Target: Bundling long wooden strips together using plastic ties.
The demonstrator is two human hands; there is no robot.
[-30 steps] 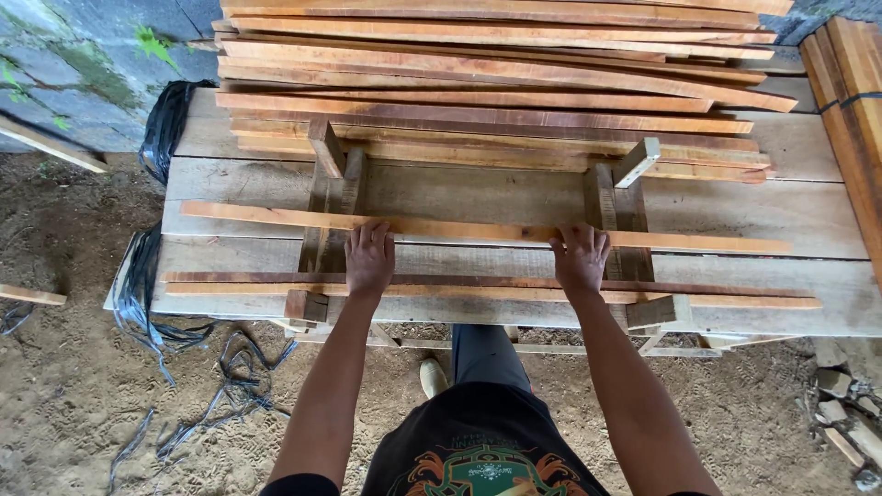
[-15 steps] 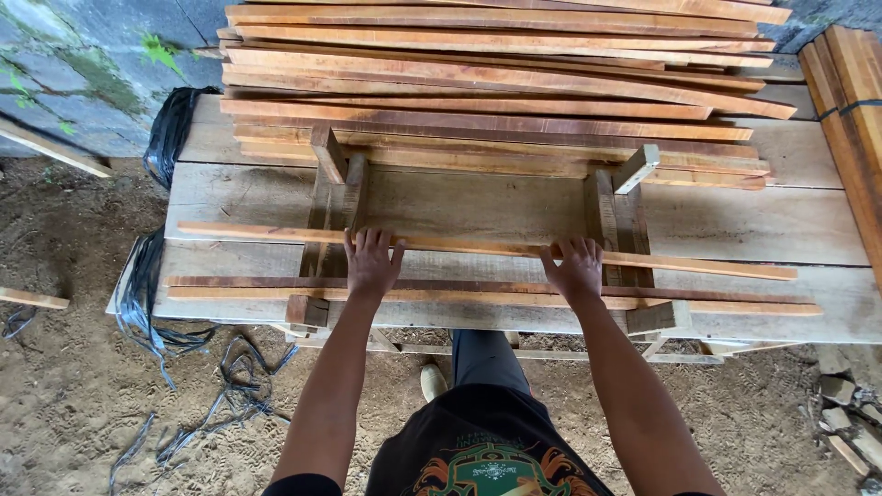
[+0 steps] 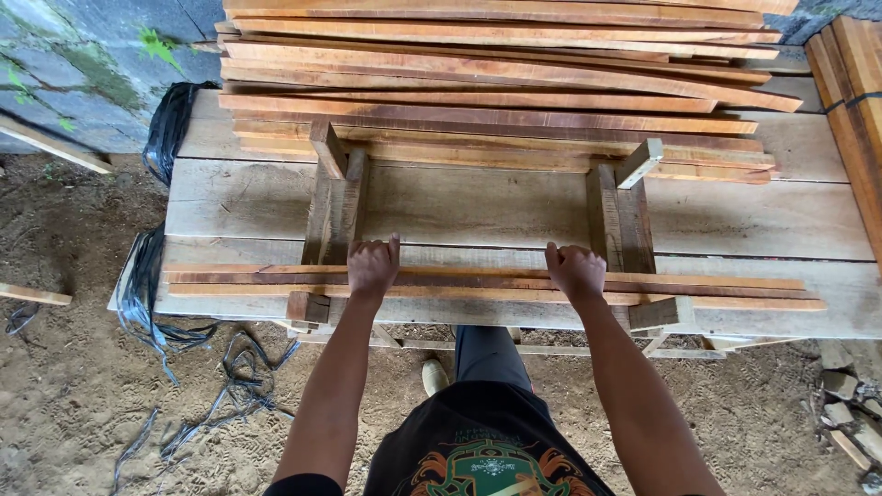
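A long thin wooden slat (image 3: 478,273) lies across two upright wooden jig frames, the left one (image 3: 335,202) and the right one (image 3: 620,216), on a plank workbench (image 3: 496,207). My left hand (image 3: 372,267) and my right hand (image 3: 577,272) both rest on this slat with fingers curled over its far edge, pressing it against two more slats (image 3: 717,296) lying along the bench's near edge.
A large stack of long reddish slats (image 3: 496,73) fills the far side of the bench. Bundled planks (image 3: 854,101) stand at the right. Black plastic strapping (image 3: 165,129) hangs off the left end and lies on the dirt floor (image 3: 73,386).
Both hands have drawn the slat toward me, from the middle of the jig frames to beside the two slats at the near edge. My fingers have curled over it.
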